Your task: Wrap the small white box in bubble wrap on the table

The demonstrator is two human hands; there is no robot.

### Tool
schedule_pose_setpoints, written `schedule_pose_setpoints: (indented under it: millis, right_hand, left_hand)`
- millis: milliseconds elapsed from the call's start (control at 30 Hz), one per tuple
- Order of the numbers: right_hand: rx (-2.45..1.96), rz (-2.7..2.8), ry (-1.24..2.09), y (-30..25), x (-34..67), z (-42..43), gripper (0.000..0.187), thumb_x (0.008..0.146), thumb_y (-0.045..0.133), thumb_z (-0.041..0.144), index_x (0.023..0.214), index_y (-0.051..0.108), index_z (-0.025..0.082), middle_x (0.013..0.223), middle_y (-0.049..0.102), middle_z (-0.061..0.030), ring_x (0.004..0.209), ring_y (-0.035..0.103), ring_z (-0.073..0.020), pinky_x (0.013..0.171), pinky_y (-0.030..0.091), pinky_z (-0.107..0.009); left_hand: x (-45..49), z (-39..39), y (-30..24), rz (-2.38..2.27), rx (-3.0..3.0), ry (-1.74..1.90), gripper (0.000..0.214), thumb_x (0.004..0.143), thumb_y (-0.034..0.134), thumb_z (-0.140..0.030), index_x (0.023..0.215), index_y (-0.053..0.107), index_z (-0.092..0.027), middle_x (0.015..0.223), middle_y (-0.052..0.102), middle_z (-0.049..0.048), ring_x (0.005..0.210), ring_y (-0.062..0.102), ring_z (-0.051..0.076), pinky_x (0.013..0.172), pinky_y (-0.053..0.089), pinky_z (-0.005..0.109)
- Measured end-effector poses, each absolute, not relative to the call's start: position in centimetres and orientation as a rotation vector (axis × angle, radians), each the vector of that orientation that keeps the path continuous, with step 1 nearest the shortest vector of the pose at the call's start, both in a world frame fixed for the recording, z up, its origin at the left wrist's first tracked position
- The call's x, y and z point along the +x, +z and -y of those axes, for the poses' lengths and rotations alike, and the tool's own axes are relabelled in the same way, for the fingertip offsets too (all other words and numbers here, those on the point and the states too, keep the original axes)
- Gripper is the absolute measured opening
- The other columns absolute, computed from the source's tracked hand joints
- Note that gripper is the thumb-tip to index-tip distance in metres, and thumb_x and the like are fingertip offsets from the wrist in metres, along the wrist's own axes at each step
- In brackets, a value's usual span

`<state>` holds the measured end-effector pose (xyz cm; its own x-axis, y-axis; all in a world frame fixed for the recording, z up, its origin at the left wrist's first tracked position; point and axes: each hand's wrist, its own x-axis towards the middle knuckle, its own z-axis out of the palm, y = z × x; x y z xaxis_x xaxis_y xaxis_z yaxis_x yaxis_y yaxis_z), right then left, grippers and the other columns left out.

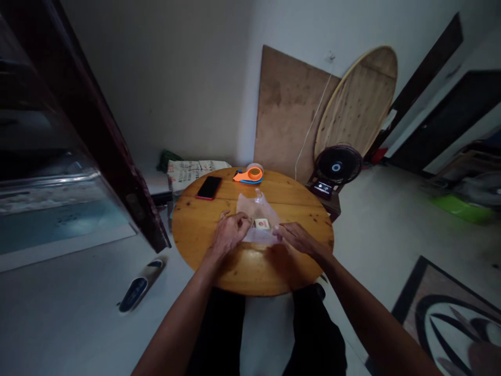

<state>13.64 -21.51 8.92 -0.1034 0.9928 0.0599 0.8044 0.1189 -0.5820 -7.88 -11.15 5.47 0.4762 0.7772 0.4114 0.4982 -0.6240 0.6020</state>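
Observation:
A thin, see-through plastic bag (249,206) lies spread on the round wooden table (250,269). On it rests a small white box (262,224) with a red mark on its top. My left hand (231,230) is at the bag's left side, just left of the box, its fingers curled and closed on the plastic. From the right, my right hand (294,236) pinches the bag's right edge, a little apart from the box. Exactly what lies between the fingertips is hard to make out.
Toward the table's back are a black phone with a red edge (209,187) and an orange tape dispenser (250,175). Behind stand a printed sack (188,172), a leaning board (287,109) and a round fan (338,164). A slipper (141,287) lies on the floor, left.

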Motion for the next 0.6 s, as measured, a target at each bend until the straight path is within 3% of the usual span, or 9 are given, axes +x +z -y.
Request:
schedule_pose_setpoints:
  millis: [133,233,367,500,600]
  right_hand:
    - [-1.789,2.013,0.56,7.9,13.5,21.9,0.03,0.09,0.042,0.031,0.071,0.061,0.019,0.065,0.061,-0.0004,0.06,0.051,-0.0134,0.06,0.038,-0.024]
    - [-1.855,1.976,0.458,6.9,13.5,21.7,0.016,0.083,0.047,0.022,0.082,0.063,0.02,0.074,0.063,-0.0001,0.067,0.054,-0.0136,0.062,0.039,-0.023]
    - [-1.864,1.958,0.311,6.0,13.5,21.5,0.026,0.079,0.05,0.017,0.102,0.062,0.02,0.101,0.065,-0.005,0.088,0.059,-0.0179,0.078,0.044,-0.026]
    - [-1.873,1.929,0.285,5.8,13.3,20.6,0.049,0.075,0.056,0.022,0.124,0.053,0.021,0.118,0.061,-0.008,0.099,0.06,-0.0226,0.084,0.046,-0.031]
    - [-1.903,1.942,0.277,6.0,12.9,19.7,0.051,0.072,0.061,0.025,0.123,0.053,0.024,0.116,0.061,-0.0063,0.095,0.06,-0.0214,0.08,0.045,-0.028]
  left_hand:
    - [-8.6,12.5,6.3,-1.176,2.484,0.638,0.027,0.083,0.051,-0.035,0.09,0.073,-0.02,0.072,0.072,0.0084,0.074,0.066,0.024,0.087,0.042,0.038]
    - [-9.1,13.3,6.0,-1.159,2.553,0.432,0.023,0.076,0.059,-0.032,0.091,0.072,-0.02,0.071,0.071,0.0093,0.076,0.066,0.027,0.083,0.043,0.039]
    - [-9.3,14.0,6.6,-1.083,2.666,0.229,0.017,0.072,0.063,-0.027,0.085,0.07,-0.02,0.078,0.07,0.0113,0.083,0.066,0.031,0.086,0.041,0.047]
    - [-7.8,13.6,7.4,-0.984,2.622,0.488,0.04,0.072,0.061,-0.021,0.112,0.063,-0.018,0.108,0.065,0.0167,0.106,0.059,0.032,0.094,0.042,0.045]
    - [-5.7,12.4,6.4,-0.781,2.414,0.691,0.069,0.069,0.063,-0.019,0.136,0.044,-0.016,0.132,0.052,0.0165,0.123,0.049,0.029,0.104,0.038,0.041]
